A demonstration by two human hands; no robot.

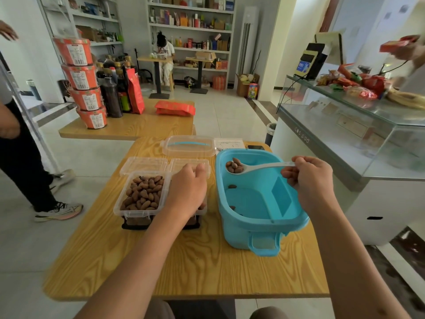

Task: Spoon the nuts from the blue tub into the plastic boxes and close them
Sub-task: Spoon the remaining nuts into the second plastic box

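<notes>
White spoon (257, 168), heaped with nuts (234, 166), is pinched by right hand (308, 178) above blue tub (257, 203). Left hand (187, 187), curled, steadies the box left of tub; its grip cannot be told. Tilting in transit risks spilled nuts.

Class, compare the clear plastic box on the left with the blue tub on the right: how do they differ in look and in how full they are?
The plastic box is clear and shallow; the blue tub is opaque, deeper and larger. The box is heaped with nuts; the tub holds only a few stray ones on its floor. The box's lid is hinged open behind it; the tub has no lid on. Both stand open on the wooden table.
</notes>
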